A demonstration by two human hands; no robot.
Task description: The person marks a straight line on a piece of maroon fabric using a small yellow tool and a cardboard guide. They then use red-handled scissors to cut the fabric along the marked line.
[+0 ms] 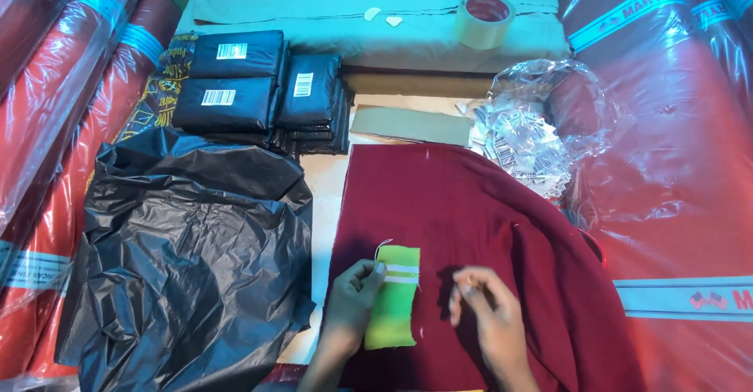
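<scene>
Left hand (354,292) pinches the yellow-green cloth swatch (394,298); right hand (485,313) rests curled on maroon fabric (471,204).

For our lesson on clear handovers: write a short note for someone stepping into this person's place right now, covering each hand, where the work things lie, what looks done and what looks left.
Left hand: thumb pressing the small yellow-green cloth patch at its left edge.
Right hand: fingertips pinched together just right of the patch; what they hold is too small to tell, possibly a needle.
The patch lies flat on the folded maroon cloth; a pale thread shows at its top left corner.
Done: patch placed on the cloth.
Left: whether it is fastened cannot be told.
Nearby: crumpled black plastic bag, stack of black packets, roll of tape.
</scene>
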